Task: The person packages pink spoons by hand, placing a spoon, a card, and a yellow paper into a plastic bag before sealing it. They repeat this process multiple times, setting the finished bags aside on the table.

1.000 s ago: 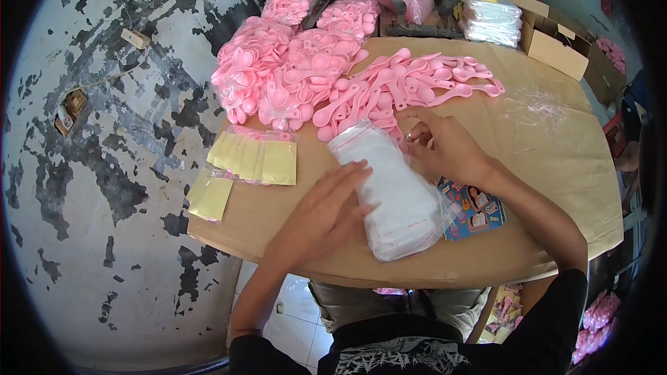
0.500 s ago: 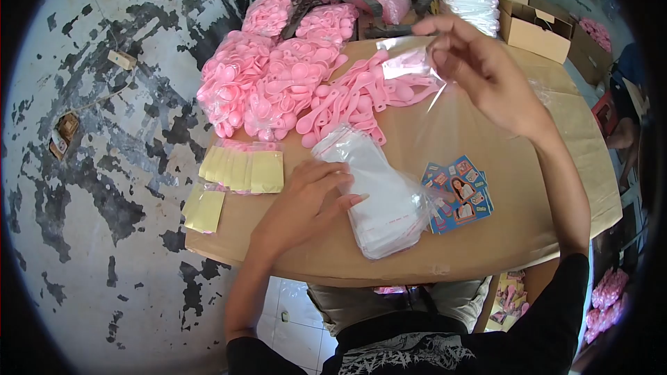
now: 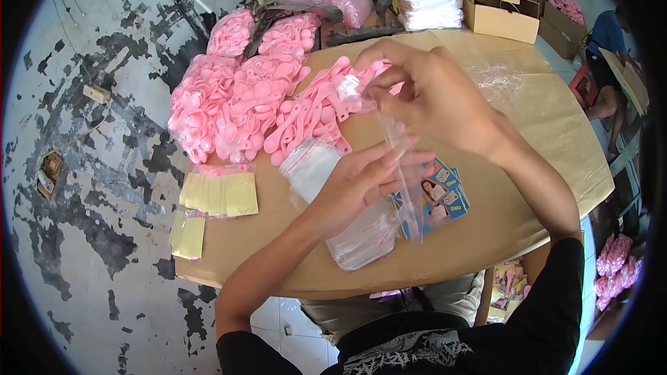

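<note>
My right hand (image 3: 432,97) pinches the top of a thin clear plastic bag (image 3: 403,167) that hangs down over the table. My left hand (image 3: 368,180) is raised off the stack of clear bags (image 3: 313,167) and touches the hanging bag's side with its fingers. Under the bag lies a small pile of printed cards (image 3: 445,201) with a picture on them. Loose pink plastic spoons (image 3: 313,114) lie just beyond both hands.
Bags full of pink spoons (image 3: 222,97) crowd the table's far left. Yellow paper packets (image 3: 219,194) lie at the left edge. Cardboard boxes (image 3: 500,17) and white packs (image 3: 427,7) stand at the back. The brown table (image 3: 542,139) ends near my body. A person sits at far right.
My right hand has lowered the single clear bag toward me. My left hand has left the bag stack and come up to meet the hanging bag.
</note>
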